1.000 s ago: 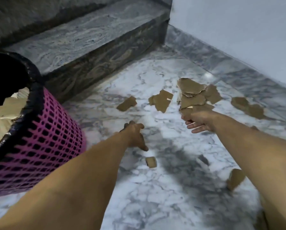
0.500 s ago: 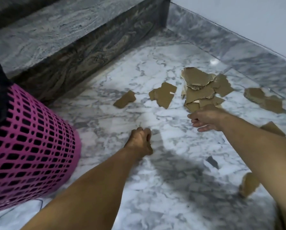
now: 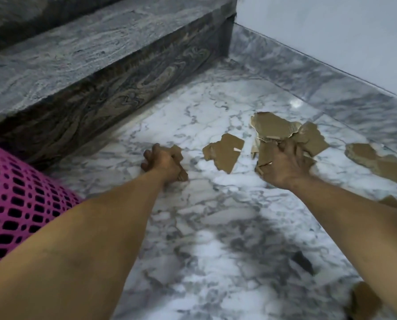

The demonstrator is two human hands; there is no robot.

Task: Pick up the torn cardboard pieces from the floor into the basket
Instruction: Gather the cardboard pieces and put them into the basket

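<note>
Counted two bare hands, left (image 3: 164, 163) and right (image 3: 285, 166), and one pink plastic lattice basket (image 3: 20, 204). Made out at least six torn brown cardboard pieces (image 3: 223, 153) on the floor; overlapping ones resisted exact count.

Home stairwell corner (marble floor (image 3: 216, 227), stone step (image 3: 89, 61), plain wall (image 3: 331, 24)).

A white marble floor (image 3: 216, 227) veined with grey fills most of the view, with a bright glare spot near its far right part. At the upper left rises a step (image 3: 77, 54) of grey swirled stone, its darker riser (image 3: 123, 88) patterned in brown and black. A grey marble skirting (image 3: 308, 70) runs along the right side beneath a plain pale wall (image 3: 331, 26), meeting the step at the far corner.
</note>
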